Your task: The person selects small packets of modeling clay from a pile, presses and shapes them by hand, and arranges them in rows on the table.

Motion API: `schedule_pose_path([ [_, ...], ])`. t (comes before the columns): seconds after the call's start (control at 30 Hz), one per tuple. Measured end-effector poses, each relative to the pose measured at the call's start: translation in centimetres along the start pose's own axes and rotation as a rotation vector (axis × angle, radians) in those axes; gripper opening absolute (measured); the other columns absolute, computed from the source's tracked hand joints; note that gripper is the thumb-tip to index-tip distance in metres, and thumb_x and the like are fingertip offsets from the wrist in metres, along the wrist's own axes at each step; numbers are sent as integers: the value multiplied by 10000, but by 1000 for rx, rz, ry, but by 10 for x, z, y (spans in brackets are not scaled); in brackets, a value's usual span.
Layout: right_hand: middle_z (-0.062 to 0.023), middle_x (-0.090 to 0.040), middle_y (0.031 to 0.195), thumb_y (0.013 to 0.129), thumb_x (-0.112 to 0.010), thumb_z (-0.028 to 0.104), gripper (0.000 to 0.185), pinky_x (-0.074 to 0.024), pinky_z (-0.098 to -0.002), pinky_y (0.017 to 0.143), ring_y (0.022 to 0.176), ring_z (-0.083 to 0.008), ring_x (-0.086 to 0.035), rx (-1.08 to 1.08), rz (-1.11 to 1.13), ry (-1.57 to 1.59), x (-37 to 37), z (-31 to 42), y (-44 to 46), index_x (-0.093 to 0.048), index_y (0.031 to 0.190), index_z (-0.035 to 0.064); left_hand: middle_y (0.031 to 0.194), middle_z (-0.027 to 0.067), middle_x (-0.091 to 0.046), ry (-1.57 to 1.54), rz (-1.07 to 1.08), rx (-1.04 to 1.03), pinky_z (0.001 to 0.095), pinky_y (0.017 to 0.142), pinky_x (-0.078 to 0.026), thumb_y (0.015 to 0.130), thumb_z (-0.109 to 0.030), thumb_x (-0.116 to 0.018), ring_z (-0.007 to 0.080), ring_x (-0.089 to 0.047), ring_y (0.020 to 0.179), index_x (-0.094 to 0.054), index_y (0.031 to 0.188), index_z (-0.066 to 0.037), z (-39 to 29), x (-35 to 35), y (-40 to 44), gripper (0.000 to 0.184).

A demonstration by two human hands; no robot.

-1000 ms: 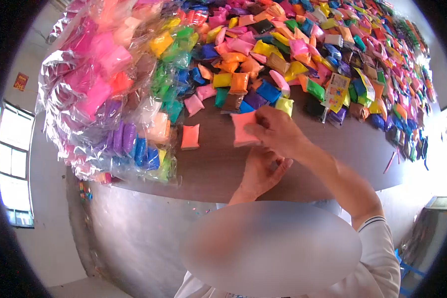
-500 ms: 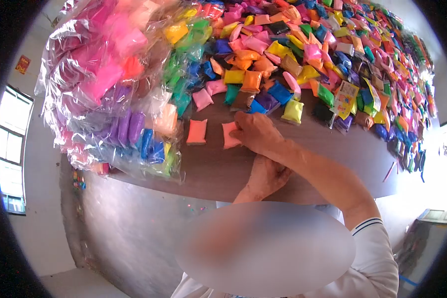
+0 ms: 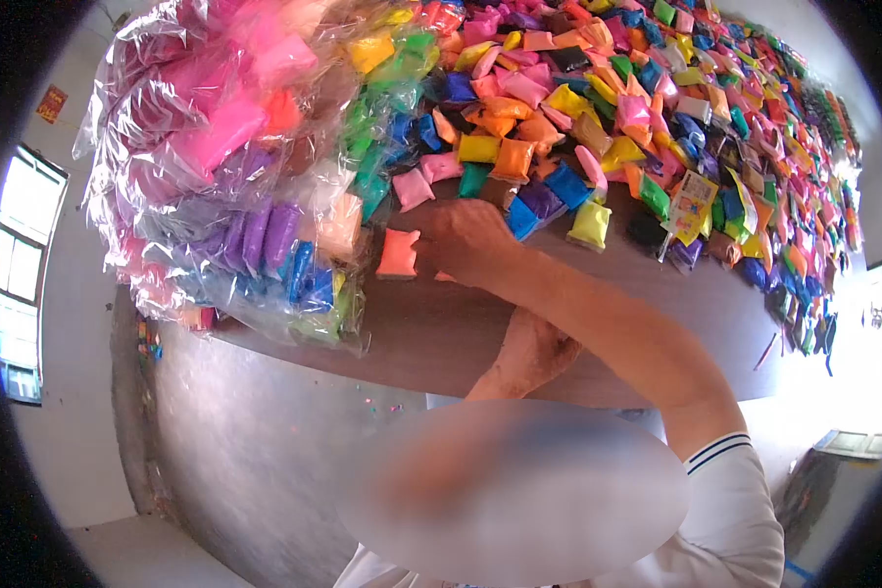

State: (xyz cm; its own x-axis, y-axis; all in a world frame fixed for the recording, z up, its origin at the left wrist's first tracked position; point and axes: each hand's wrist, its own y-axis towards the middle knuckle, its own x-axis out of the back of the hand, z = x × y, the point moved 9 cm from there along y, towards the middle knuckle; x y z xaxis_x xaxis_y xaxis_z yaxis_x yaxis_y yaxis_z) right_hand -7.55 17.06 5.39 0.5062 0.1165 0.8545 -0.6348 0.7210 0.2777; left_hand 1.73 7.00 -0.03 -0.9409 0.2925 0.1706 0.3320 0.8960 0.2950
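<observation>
My right hand [image 3: 468,240] reaches leftward over the brown table, palm down. Its fingertips are closed at the right edge of a coral-pink packet [image 3: 397,255], which lies flat beside the clear bags. Under this hand a second coral packet [image 3: 445,276] is almost wholly covered, with only a small lower bit showing. My left hand [image 3: 531,351] rests near the table's front edge below my right forearm, which hides part of its fingers. A light pink packet [image 3: 413,189] and a yellow-green packet [image 3: 590,225] lie near my right hand.
Clear plastic bags of coloured packets [image 3: 235,186] are heaped on the left of the table [image 3: 412,333]. A large pile of loose coloured packets [image 3: 559,88] covers the back and right. A printed yellow card [image 3: 694,201] lies on its near side.
My right hand set the second coral packet down on the table, let it go and moved left to the first one. My left hand closed somewhat and stayed near the table's edge.
</observation>
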Motion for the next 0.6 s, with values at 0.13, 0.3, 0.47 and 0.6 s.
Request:
schedule_pose_path([
  [0.13,-148,-651,873,755,-706,268,312,-522,-431,773,895,-322,-632,91,-122,-100,-26,15,13,-626,989,76,1210,73,-587,-572,14,289,359,972,-459,879,-210,-656,239,-569,1107,-521,1231,-100,63,-25,-21,392],
  [0.3,-164,-630,864,743,-702,261,300,-502,-408,797,892,-313,-624,-3,121,-12,-37,3,18,-612,917,33,1200,123,-606,-232,11,151,373,963,-453,862,-184,-660,274,-578,1112,-572,1166,-75,21,-6,-12,335],
  [0.47,-127,-646,803,769,-674,274,280,-513,-379,718,772,-254,-640,-145,82,378,12,-29,-10,-644,895,25,1035,154,-656,170,-79,-168,405,914,-456,844,-115,-634,316,-608,1016,-628,1011,-27,-40,12,9,188],
  [0.6,-22,-598,776,830,-695,266,288,-461,-265,607,688,-108,-551,-409,174,748,59,-61,-70,-641,968,20,900,151,-647,204,-14,27,391,776,-474,839,-101,-622,323,-617,838,-650,933,-32,-9,10,0,120],
])
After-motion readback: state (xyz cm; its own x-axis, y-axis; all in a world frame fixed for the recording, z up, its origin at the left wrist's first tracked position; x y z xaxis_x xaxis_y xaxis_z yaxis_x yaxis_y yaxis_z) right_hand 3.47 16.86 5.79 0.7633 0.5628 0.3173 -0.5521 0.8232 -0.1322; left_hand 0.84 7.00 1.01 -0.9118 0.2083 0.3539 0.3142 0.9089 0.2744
